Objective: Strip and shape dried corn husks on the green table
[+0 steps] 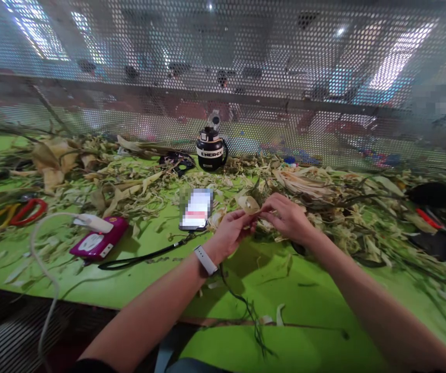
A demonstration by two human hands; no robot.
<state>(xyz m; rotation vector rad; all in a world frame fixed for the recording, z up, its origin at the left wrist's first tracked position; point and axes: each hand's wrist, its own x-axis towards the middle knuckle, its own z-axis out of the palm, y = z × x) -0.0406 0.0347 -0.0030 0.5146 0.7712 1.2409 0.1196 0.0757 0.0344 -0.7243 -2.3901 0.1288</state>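
Observation:
My left hand (233,231), with a pale watch band on its wrist, is closed around the base of a pale, curled piece of dried husk (248,204). Pressed close to it, my right hand (287,216) pinches at the same base with thumb and fingers; the exact contact is partly hidden. Thin dark green strands (242,299) hang below my left hand towards the table edge. Just left of my hands lies a phone (196,210) with a lit, blurred screen and a black strap (145,257).
Dried husk scraps (149,181) cover much of the green table (304,311). A black bottle (211,153) with its lid up stands by the perforated metal screen (246,52). Left are red-handled scissors (28,211) and a purple box (100,239) with a white plug and cable (46,264).

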